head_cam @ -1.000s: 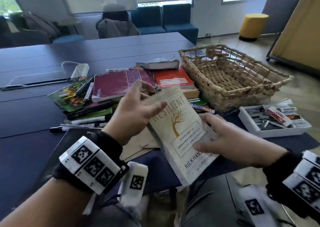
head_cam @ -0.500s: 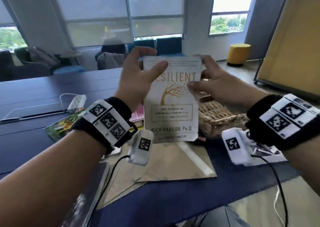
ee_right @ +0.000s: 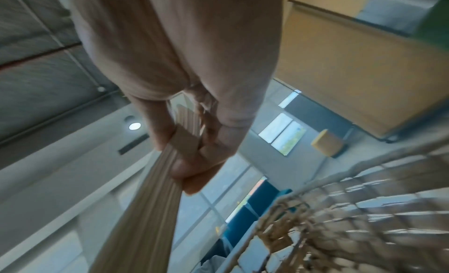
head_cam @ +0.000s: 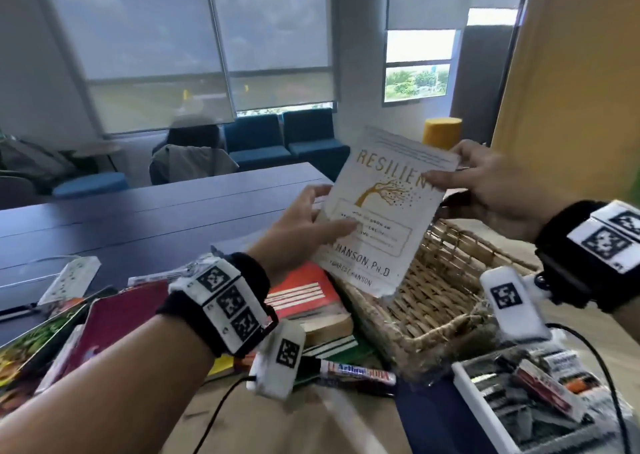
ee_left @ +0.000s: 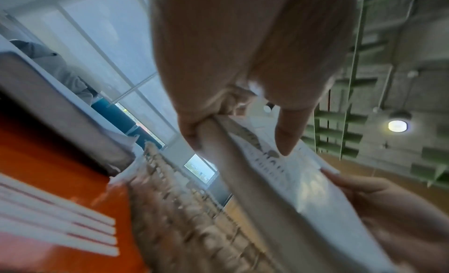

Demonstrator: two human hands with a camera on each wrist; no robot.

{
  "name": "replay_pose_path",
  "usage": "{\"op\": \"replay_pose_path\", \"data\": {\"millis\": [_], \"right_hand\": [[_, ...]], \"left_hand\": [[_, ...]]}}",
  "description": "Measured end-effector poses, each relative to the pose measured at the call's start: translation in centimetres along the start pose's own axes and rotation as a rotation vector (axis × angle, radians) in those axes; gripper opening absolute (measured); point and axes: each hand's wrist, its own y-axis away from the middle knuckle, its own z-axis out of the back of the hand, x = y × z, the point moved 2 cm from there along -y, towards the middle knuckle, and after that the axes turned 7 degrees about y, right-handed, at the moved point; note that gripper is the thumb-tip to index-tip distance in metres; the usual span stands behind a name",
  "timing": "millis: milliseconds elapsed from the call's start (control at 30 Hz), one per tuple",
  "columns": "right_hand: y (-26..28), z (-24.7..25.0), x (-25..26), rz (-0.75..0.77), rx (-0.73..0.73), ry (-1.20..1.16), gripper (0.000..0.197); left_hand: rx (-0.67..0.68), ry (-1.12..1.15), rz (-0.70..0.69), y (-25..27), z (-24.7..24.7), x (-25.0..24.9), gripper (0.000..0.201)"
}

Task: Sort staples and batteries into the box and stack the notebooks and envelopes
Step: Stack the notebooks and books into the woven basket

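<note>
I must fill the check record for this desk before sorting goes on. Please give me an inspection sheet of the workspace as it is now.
Surface: dark blue table, its near part crowded.
Job's things: white book held tilted in the air over the wicker basket; white box with small stationery, items too blurred to name; orange book on a stack; brown envelopes at the near edge.
Clutter: marker; maroon book; power strip.
Hands: left hand grips the book's lower left edge; right hand pinches its upper right corner.
Cables: black wrist-camera leads.
Surroundings: blue sofa, yellow stool, blinds on windows.
</note>
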Motion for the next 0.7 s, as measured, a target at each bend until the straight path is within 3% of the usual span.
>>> {"op": "replay_pose_path", "data": {"millis": [133,267,333,433,533,600,700], "right_hand": [[-1.0,3.0,-2.6,-0.213,-0.04,-0.024,0.023],[-1.4,5.5,-5.1,-0.46,0.078,0.125,0.027],[-1.4,5.9,-6.3,-0.564,0.15,0.3,0.024],[-2.0,5.5,-8.2,-0.664,0.198,0.604,0.017],[-2.6,4.1,-9.3,-0.618,0.294,1.149,0.013],[-2.3,2.5,-9.2,-0.533,0.405,1.503,0.025],[-2.0,1.2,-9.9,-0.481,0.515,1.74,0.03]], "left_hand": [[0.058,-0.154,-0.066,-2.6,-0.8,2.3,0.056],[0.191,-0.381,-0.029,-5.2,-2.3,4.3,0.046],[0.289,-0.635,-0.031,-6.1,-3.1,5.8,0.037],[0.315,-1.058,-0.08,-6.8,-4.1,6.8,0.037],[0.357,-1.258,-0.05,-6.7,-4.4,7.2,0.037],[0.394,-1.352,-0.059,-6.6,-4.4,7.5,0.037],[0.421,-1.394,-0.049,-6.9,-4.7,7.7,0.035]]}}
